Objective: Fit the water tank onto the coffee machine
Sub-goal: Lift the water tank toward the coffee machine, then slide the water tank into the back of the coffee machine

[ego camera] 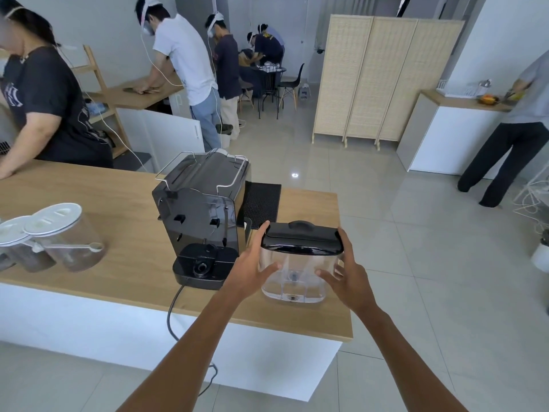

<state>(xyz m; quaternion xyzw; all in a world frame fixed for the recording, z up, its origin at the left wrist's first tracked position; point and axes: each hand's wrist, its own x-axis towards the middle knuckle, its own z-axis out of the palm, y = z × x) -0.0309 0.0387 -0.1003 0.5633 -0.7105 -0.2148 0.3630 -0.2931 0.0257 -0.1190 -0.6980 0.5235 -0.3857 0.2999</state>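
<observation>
The clear water tank [300, 275] with a black lid stands on the wooden counter [118, 203], just right of the black coffee machine [202, 215]. The machine's back faces me, with an empty black base plate at its foot. My left hand [252, 269] presses against the tank's left side, thumb up by the lid. Around the tank's right side wraps my right hand [347, 272], its fingers reaching across the clear front wall. Both hands grip the tank, which appears to rest on the counter.
Two lidded clear jars [65, 236] with brown contents sit at the counter's left. A black mat [261, 203] lies behind the tank. The machine's power cord [172, 310] hangs over the front edge. A person leans on the counter at far left; others work further back.
</observation>
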